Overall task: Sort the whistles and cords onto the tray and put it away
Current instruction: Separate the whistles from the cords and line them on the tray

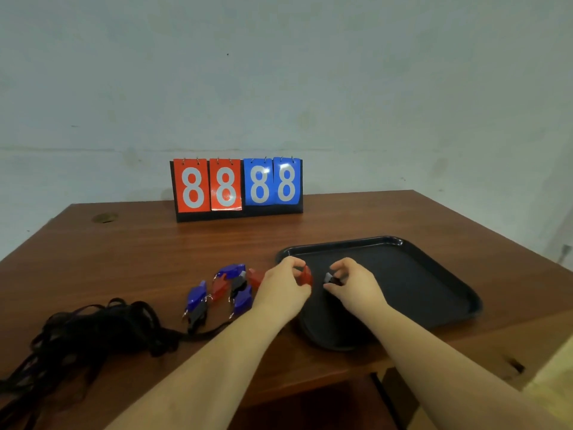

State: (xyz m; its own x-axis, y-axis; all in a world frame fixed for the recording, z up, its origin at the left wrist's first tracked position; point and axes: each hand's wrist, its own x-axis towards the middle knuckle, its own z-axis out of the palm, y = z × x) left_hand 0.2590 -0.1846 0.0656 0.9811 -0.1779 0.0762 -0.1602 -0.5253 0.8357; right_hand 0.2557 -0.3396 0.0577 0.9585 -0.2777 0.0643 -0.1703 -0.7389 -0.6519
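heap of black fabric cords (93, 333) well left of the black plastic tray (434, 274), unsorted | both hands over tray's near-left corner: left hand (279, 293) pinching red plastic whistle (305, 276), right hand (353, 283) pinching small dark clip (332, 279), likely unclipping | blue and red whistles (229, 287) just left | flip scoreboard (237, 187) beyond on wooden desk (139, 249)

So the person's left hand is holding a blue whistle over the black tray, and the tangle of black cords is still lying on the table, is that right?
Not quite. The head view shows the whistle in the left hand is red, not blue; the blue ones lie on the table. The rest stands: it is held over the black tray, and the black cords still lie on the table.
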